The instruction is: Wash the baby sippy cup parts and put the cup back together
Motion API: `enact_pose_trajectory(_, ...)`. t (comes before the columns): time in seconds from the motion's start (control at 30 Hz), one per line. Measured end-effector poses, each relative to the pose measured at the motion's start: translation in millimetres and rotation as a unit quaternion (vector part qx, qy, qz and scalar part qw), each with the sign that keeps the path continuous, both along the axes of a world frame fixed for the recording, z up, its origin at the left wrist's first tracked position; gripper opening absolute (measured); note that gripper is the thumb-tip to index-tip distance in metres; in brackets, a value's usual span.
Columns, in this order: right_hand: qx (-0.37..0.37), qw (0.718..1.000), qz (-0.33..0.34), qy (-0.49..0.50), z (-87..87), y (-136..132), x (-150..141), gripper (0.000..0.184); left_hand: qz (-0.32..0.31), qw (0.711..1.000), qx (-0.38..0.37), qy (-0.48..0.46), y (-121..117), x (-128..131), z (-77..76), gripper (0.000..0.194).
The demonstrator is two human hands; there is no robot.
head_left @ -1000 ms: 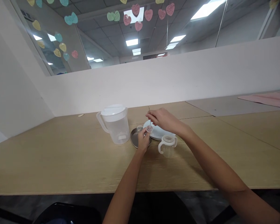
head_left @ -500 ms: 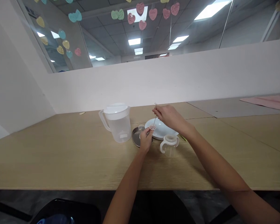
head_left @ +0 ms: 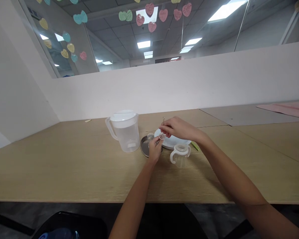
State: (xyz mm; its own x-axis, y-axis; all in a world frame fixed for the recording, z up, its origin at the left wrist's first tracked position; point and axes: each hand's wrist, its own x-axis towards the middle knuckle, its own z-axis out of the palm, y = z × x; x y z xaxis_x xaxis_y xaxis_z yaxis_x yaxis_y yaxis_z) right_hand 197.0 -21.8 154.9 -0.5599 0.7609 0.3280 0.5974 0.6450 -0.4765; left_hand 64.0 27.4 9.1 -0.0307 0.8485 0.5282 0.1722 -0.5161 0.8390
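Note:
My left hand (head_left: 154, 150) is closed on a small clear round-rimmed bottle part (head_left: 161, 136), its open rim facing up. Above it, my right hand (head_left: 175, 127) pinches a thin wire rod with a looped end (head_left: 163, 120). The rod stands nearly upright, and its lower end goes down into the bottle part; what is on that end is hidden. Just right of my left hand stands a clear baby bottle with a white two-handled collar (head_left: 181, 154), uncapped. Behind my left hand, a clear domed cap (head_left: 150, 136) is at a round metal tray (head_left: 144, 147).
A lidded translucent pitcher (head_left: 127, 132) stands left of the tray. Behind my hands lies a white bowl (head_left: 171, 142), partly covered by my right hand. Something thin and green (head_left: 195, 146) lies beside it. A pink cloth (head_left: 286, 109) lies at the far right, and a white wall rises behind the table.
My right hand has come down and slightly left, pushing the wire rod deeper into the bottle part, so less of it shows above. My left hand has barely moved.

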Motion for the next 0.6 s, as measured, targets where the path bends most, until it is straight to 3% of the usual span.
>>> enact_pose_trajectory(0.2, -0.020, 0.996, -0.055, -0.068, -10.7, 12.0, -1.4, 0.031, 0.001, 1.000, -0.004, -0.003, -4.7, 5.3, 4.1, 0.030)
enact_pose_trajectory(0.37, -0.054, 0.988, -0.074, -0.122, -22.1, 18.9, -8.9, 0.033, -0.008, 0.997, -0.030, -0.076, -2.0, 3.7, 3.6, 0.029)
enact_pose_trajectory(0.5, -0.012, 0.991, -0.056, -0.123, -18.1, 16.2, -7.8, 0.039, -0.037, 0.994, -0.037, -0.101, -2.3, 2.9, 5.0, 0.028)
enact_pose_trajectory(0.6, -0.063, 0.994, -0.010, -0.083, -10.5, 14.0, -2.3, 0.047, -0.054, 0.991, -0.046, -0.117, -6.0, 4.5, 8.8, 0.027)
